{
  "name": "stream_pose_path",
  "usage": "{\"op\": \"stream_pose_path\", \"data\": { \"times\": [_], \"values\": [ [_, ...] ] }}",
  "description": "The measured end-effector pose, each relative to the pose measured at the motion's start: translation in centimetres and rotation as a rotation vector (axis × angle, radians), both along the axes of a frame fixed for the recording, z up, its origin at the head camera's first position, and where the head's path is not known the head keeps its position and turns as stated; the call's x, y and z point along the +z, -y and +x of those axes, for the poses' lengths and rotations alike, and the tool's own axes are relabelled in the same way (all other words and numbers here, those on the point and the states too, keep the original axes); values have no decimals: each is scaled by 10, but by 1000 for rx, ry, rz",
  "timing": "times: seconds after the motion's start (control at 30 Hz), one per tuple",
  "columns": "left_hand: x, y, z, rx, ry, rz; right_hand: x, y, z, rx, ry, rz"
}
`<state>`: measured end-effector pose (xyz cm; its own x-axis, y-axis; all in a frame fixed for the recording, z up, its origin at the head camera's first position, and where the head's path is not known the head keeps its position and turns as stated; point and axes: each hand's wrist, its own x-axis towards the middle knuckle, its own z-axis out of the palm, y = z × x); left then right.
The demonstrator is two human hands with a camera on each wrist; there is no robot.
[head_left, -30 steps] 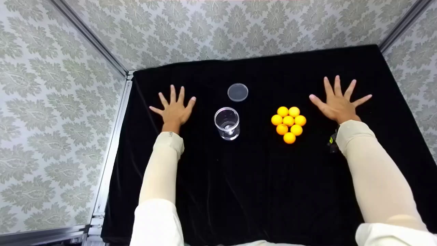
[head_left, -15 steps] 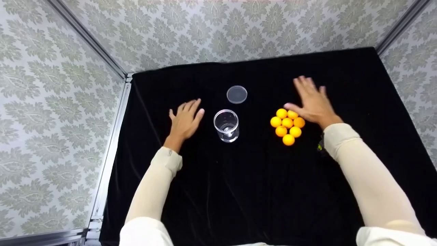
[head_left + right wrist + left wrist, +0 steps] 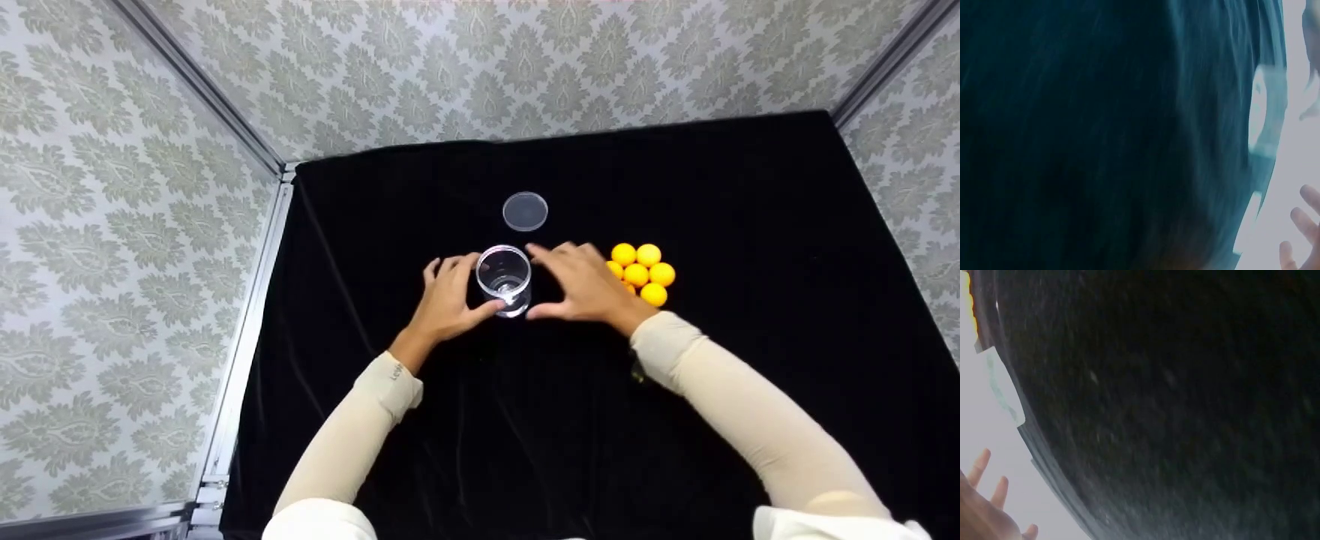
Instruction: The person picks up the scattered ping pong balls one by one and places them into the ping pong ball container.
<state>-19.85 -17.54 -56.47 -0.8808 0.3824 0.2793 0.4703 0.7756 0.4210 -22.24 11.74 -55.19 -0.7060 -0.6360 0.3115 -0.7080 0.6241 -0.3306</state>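
A clear, lidless round jar (image 3: 504, 271) stands upright on the black cloth in the head view. My left hand (image 3: 448, 300) is at its left side, thumb overlapping the jar's lower front and fingertips right at the rim. From the right comes my right hand (image 3: 581, 285), thumb and fingers spread toward the jar with a small gap showing. A clear round lid (image 3: 525, 211) lies flat behind the jar. Several orange balls (image 3: 636, 274) sit clustered right of my right hand, which partly hides them. The wrist views show spread fingers of the left hand (image 3: 988, 506) and right hand (image 3: 1306, 230).
Black cloth (image 3: 480, 435) covers the table. Patterned wall panels (image 3: 487, 67) rise behind and at both sides, with a metal frame rail (image 3: 247, 337) along the left edge.
Both hands have moved inward from flat, spread poses at either side to the jar. My right hand has passed over the balls. Jar, lid and balls stay where they were.
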Motion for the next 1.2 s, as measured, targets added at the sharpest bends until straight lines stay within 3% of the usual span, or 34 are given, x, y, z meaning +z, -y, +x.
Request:
{"op": "stream_pose_path", "data": {
  "times": [0.3,0.53,0.7,0.93,1.2],
  "values": [
    [0,-9,4,-37,-68,16,-14,16,9,-27,-26,-119],
    [5,-16,7,-55,-101,12,-11,9,13,-21,-50,-134],
    [15,-29,14,-88,-150,12,-3,-6,24,-25,-94,-154],
    [22,-52,33,-147,-208,12,7,-32,54,-38,-155,-164],
    [18,-78,72,-202,-207,48,5,-59,98,-26,-242,-200]
  ]
}}
